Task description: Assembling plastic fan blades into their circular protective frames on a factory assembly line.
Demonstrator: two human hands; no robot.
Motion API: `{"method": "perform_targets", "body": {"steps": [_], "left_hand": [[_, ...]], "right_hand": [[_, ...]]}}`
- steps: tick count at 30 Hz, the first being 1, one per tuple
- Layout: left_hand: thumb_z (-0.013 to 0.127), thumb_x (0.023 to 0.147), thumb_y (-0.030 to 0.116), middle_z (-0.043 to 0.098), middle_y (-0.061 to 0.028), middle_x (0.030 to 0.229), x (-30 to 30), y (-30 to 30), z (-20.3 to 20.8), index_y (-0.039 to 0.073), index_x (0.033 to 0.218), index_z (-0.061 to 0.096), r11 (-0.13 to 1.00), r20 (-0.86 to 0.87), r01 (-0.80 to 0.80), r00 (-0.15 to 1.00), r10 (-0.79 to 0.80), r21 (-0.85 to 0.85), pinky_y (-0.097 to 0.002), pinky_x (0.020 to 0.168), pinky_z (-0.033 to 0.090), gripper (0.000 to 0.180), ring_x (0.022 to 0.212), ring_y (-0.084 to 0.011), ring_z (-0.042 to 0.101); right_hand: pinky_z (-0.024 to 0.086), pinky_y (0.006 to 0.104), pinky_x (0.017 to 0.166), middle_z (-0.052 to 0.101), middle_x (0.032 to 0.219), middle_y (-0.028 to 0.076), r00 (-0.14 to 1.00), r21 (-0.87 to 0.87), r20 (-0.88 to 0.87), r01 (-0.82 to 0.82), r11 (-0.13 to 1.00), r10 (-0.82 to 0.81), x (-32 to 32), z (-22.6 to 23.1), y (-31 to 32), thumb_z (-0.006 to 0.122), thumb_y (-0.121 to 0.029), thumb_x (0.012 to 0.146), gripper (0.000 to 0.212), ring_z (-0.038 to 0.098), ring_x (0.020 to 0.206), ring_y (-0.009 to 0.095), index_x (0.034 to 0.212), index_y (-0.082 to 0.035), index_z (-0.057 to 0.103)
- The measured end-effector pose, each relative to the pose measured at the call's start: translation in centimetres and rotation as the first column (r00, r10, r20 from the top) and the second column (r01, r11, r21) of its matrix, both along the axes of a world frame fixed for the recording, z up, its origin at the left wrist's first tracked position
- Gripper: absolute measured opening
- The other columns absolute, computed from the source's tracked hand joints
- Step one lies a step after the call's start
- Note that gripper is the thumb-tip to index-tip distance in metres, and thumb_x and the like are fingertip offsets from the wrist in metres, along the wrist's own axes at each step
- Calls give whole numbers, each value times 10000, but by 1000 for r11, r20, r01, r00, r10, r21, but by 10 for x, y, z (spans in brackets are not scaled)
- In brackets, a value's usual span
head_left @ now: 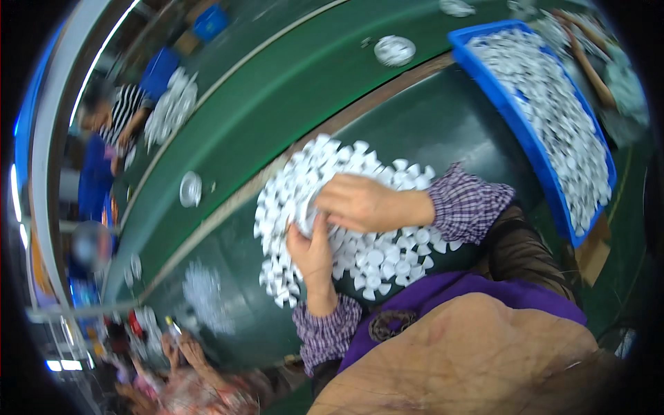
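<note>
A wide heap of small white three-bladed plastic parts (382,261) covers the dark green table in front of me. Over its middle, both my hands close on a white round plastic piece (306,216), which the fingers partly hide. My left hand (312,254) pinches it from the near side with thumb and fingers. From the right, my right hand (360,203) reaches across with bent fingers against the same piece. Whether a smaller part is also between the fingers cannot be made out.
A blue tray (553,166) full of similar white parts stands at the right. Beyond the table edge runs a green conveyor belt (277,104) carrying round white pieces (395,51). Clear pieces (207,297) lie at the left. Other people work at the left and far right.
</note>
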State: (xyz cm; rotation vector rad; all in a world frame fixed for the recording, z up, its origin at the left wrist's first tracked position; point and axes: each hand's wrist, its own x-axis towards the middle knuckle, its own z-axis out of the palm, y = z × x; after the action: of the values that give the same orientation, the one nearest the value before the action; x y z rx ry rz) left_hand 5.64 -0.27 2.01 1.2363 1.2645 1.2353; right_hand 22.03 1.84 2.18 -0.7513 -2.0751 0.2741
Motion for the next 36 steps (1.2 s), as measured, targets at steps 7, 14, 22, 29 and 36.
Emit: {"method": "perform_targets", "body": {"steps": [7, 14, 22, 29, 36], "left_hand": [[622, 864, 29, 607, -89, 1079, -12, -14, 3, -33, 1168, 526, 985, 25, 136, 990, -139, 110, -264, 841, 460, 325, 939, -138, 581], [662, 811, 35, 643, -147, 1004, -17, -28, 8, -56, 1062, 565, 995, -36, 64, 997, -61, 80, -294, 808, 490, 284, 870, -180, 618], [578, 909, 189, 574, -212, 1138, -9, -10, 1, -75, 1307, 373, 962, 155, 252, 960, -234, -105, -330, 604, 576, 520, 999, -327, 625], [555, 915, 87, 659, -120, 875, -22, -1, 0, -14, 1032, 583, 986, 217, 134, 970, -111, -96, -211, 485, 467, 158, 692, -150, 644], [598, 898, 107, 648, -75, 819, -71, -6, 10, 5, 997, 588, 993, 125, 76, 990, -65, -85, -190, 468, 414, 143, 648, -102, 600]], "right_hand": [[445, 420, 833, 559, 1023, 172, 989, -259, -114, -123, 958, 96, 20, 14, -1, 707, -166, 747, 483, 544, 961, 347, 1143, 10, 493], [455, 433, 719, 615, 905, 191, 975, -297, -128, -210, 931, 180, 5, 3, -1, 711, -201, 711, 410, 599, 867, 361, 1018, 11, 542], [503, 314, 646, 659, 843, 78, 973, -706, -188, -41, 707, -131, 59, -16, 54, 723, -221, 768, 380, 614, 725, 162, 1052, -6, 590], [491, 231, 691, 625, 1023, 45, 876, -546, -191, 281, 789, -443, 115, -45, 92, 610, -125, 878, 278, 591, 840, 94, 1133, -15, 586], [431, 360, 716, 535, 837, 101, 914, -257, 298, 356, 899, -277, 74, -40, 71, 658, -146, 759, 280, 521, 795, 261, 1000, -23, 586]]}}
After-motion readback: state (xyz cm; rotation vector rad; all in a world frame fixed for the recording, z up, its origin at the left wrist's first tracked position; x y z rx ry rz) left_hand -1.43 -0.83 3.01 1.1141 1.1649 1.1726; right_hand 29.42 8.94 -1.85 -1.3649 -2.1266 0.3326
